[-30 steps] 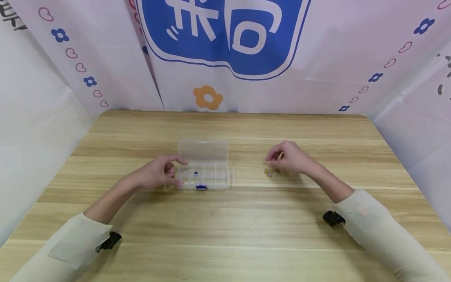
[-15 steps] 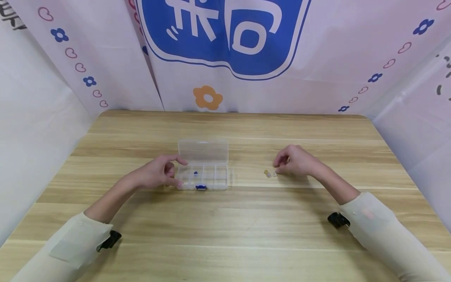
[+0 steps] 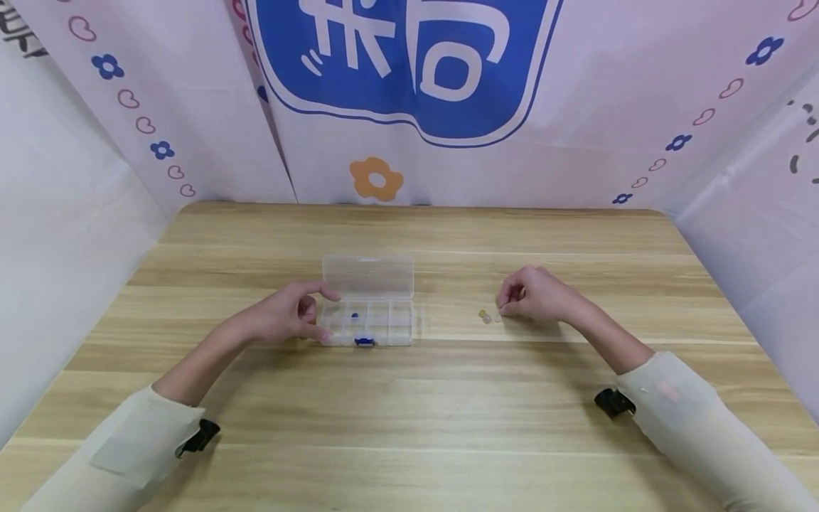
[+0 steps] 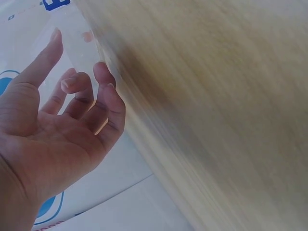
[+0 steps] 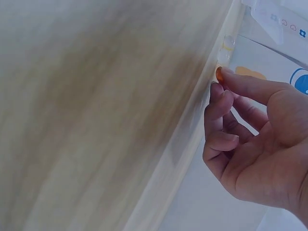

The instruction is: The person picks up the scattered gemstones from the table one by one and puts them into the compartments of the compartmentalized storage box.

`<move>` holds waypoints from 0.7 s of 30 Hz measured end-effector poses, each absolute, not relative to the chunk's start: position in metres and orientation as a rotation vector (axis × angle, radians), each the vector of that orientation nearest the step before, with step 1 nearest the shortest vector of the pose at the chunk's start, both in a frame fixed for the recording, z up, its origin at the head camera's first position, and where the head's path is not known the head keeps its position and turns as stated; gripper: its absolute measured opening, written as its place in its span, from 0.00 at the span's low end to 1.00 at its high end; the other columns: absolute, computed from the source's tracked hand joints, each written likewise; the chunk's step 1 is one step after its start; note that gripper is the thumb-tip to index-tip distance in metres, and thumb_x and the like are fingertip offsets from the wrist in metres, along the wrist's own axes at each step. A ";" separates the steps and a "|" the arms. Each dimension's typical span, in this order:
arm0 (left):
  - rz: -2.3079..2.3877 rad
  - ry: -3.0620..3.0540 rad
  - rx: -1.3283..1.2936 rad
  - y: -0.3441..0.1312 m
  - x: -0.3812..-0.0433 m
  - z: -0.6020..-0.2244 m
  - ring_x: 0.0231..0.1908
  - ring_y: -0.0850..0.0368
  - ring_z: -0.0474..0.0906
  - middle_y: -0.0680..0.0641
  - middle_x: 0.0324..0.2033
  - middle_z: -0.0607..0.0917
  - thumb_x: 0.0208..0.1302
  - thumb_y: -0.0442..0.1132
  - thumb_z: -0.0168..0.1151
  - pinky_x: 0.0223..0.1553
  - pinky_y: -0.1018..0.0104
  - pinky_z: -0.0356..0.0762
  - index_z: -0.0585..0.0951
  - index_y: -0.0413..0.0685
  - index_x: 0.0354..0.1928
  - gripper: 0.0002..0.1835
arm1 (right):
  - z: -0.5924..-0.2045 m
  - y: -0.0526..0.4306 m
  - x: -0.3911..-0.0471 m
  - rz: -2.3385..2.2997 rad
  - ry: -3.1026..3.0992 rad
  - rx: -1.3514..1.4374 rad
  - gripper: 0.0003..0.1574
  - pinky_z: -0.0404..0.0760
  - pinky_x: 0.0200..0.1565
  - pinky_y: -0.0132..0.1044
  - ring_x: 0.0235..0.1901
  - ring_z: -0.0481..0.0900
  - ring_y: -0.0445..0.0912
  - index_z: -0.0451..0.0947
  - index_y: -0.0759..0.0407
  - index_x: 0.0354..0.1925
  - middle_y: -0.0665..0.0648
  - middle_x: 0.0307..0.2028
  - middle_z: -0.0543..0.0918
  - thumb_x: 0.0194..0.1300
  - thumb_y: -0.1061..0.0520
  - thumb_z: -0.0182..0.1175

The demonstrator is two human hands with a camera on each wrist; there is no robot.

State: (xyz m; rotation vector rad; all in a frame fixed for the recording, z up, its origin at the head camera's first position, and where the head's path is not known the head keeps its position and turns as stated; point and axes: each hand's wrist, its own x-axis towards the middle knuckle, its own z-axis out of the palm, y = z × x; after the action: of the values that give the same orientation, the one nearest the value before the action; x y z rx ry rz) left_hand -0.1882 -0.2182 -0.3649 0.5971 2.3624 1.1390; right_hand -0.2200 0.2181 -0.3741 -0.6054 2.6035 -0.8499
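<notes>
In the head view, a clear plastic compartment box (image 3: 401, 313) lies on the table with its lid (image 3: 367, 277) raised at the back. A small blue bead (image 3: 355, 315) sits in one back-row compartment, and a blue latch (image 3: 364, 341) marks the front. My left hand (image 3: 288, 311) holds the box's left end, index finger at the back edge and thumb at the front corner. To the right, my right hand (image 3: 534, 293) is down at the table. Its thumb and index finger pinch a small orange bead (image 5: 220, 73), seen in the right wrist view.
Beside the right fingertips lie a yellow bead (image 3: 483, 313) and a couple of clear ones (image 3: 488, 319). The wooden table (image 3: 409, 412) ends at a printed white cloth backdrop (image 3: 224, 99), with more cloth on both sides.
My right hand has shifted slightly right and down to the table, and its fingertips have come together among the beads. The left hand stays on the box.
</notes>
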 end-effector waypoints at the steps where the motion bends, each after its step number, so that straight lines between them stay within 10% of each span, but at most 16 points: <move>1: 1.135 2.367 0.595 -0.218 -0.188 -0.365 0.22 0.62 0.62 0.52 0.20 0.66 0.58 0.29 0.77 0.25 0.69 0.65 0.73 0.28 0.63 0.33 | -0.374 0.218 -0.221 -0.852 2.608 -0.596 0.04 0.77 0.39 0.37 0.34 0.78 0.46 0.84 0.60 0.33 0.53 0.32 0.85 0.66 0.65 0.70; 21: 1.139 2.365 0.588 -0.220 -0.187 -0.366 0.22 0.62 0.62 0.52 0.20 0.68 0.60 0.32 0.76 0.25 0.69 0.66 0.73 0.30 0.65 0.33 | -0.372 0.197 -0.224 -0.978 2.655 -0.667 0.04 0.77 0.36 0.36 0.33 0.79 0.46 0.83 0.62 0.34 0.55 0.32 0.84 0.66 0.67 0.67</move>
State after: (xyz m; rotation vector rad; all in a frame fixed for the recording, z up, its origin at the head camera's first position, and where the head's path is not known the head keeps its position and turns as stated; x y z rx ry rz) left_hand -0.1869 -0.2204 -0.3659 0.5877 2.3650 1.1392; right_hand -0.2241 0.1966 -0.3722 -0.6671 2.6550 -0.9780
